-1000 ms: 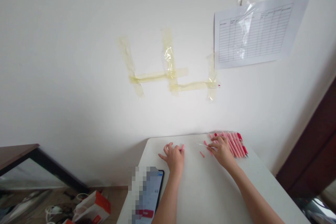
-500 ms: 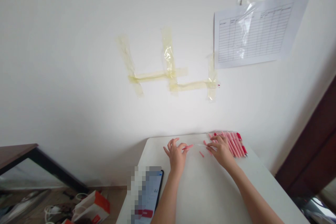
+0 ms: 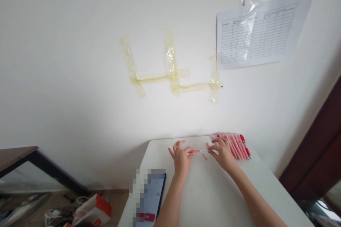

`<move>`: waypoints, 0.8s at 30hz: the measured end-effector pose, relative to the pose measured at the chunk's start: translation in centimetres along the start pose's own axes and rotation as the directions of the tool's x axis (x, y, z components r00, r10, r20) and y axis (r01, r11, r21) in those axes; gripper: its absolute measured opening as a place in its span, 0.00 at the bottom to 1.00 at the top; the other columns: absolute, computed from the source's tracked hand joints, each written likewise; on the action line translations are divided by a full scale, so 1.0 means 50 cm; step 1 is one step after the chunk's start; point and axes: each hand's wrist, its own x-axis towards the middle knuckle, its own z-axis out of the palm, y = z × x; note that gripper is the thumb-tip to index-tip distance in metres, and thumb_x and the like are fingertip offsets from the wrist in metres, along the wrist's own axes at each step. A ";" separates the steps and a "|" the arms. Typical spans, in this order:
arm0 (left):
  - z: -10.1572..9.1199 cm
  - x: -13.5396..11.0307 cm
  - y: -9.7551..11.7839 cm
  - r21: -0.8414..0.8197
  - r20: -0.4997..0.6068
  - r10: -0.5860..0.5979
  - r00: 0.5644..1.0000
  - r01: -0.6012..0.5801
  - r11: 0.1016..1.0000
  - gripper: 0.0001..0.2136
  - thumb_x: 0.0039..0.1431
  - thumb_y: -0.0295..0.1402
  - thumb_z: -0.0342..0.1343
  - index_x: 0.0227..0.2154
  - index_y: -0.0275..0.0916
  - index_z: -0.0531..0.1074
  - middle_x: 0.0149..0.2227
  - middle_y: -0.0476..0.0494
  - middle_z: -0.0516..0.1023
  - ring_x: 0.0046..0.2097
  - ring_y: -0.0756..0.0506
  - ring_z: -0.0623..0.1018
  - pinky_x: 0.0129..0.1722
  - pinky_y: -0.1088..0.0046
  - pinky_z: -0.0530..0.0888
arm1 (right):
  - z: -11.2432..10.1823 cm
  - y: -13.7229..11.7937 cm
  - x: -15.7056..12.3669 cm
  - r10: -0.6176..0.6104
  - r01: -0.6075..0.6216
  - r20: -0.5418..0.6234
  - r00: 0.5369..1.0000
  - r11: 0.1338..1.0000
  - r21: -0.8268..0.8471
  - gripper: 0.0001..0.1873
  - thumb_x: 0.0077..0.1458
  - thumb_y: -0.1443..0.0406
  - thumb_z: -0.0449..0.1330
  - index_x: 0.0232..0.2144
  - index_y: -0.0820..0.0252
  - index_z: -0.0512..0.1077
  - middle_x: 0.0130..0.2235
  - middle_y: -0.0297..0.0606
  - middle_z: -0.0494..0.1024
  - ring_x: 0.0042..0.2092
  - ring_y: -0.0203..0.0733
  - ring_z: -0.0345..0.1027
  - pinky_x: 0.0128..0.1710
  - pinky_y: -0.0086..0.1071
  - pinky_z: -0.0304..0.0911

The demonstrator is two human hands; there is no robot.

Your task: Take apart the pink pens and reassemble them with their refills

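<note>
My left hand [image 3: 182, 160] pinches a short pink pen barrel [image 3: 195, 151] between thumb and forefinger, its other fingers raised. In my right hand [image 3: 223, 151], thumb and fingertips grip a thin whitish pen refill [image 3: 204, 150]. The refill's left end meets the barrel's right end; whether its tip is inside is too small to tell. Just below them a small pink pen part [image 3: 204, 156] lies on the table, and another pink piece [image 3: 207, 144] shows by my right fingertips. Several pink pens [image 3: 237, 146] lie side by side beyond my right hand, which partly hides them.
A white table [image 3: 210, 195] stands against the wall. On its left side lies a phone [image 3: 151, 198], partly pixelated. A printed sheet [image 3: 261, 32] and yellowish tape [image 3: 172, 56] are stuck on the wall. A paper bag [image 3: 93, 211] sits on the floor at left.
My left hand has moved slightly right with the pink barrel, closing the gap to the refill. My right hand has shifted a little left. The phone's number went from 44 to 45.
</note>
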 end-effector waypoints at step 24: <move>0.006 -0.004 0.012 -0.058 0.030 0.018 0.999 -0.016 0.998 0.04 0.54 0.37 0.65 0.33 0.55 0.81 0.57 0.47 0.70 0.63 0.35 0.62 0.63 0.29 0.47 | 0.003 -0.014 0.005 -0.007 0.010 -0.050 0.999 0.998 0.062 0.08 0.60 0.59 0.59 0.36 0.48 0.79 0.46 0.43 0.74 0.55 0.55 0.62 0.53 0.53 0.62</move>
